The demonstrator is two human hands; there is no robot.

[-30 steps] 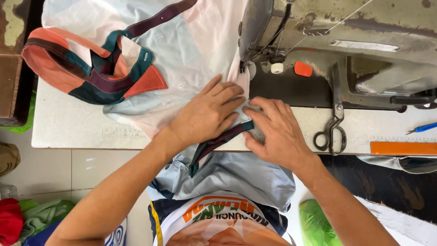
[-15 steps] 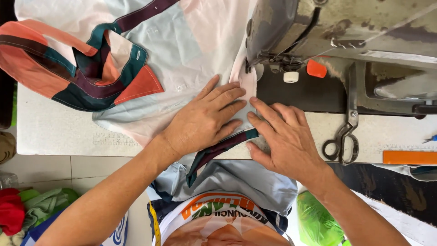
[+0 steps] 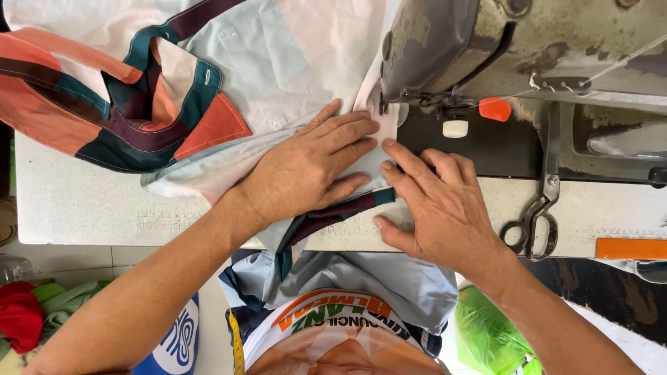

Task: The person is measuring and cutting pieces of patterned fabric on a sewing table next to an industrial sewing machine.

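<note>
Both hands lie flat, palms down, on a pale blue garment (image 3: 292,62) spread over the white counter (image 3: 90,208) in front of a worn grey sewing machine (image 3: 528,48). The left hand (image 3: 309,167) is spread wide, fingers extended toward the machine head, pressing the pale cloth; it grips nothing. The right hand (image 3: 438,201) is likewise open and flat, fingers splayed, its index fingertip just beside the left hand's fingers, pinning the cloth edge near the needle area. A dark maroon and teal trim strip (image 3: 333,215) runs out from under the two hands toward the counter's near edge, where the garment hangs down over the person's lap. To the left, a bunched section with orange, teal and maroon panels (image 3: 104,104) rests on the counter. Right of the right hand, a pair of scissors (image 3: 538,215) lies on the counter, well apart from the cloth; an orange ruler-like strip (image 3: 629,248) sits beyond it.
</note>
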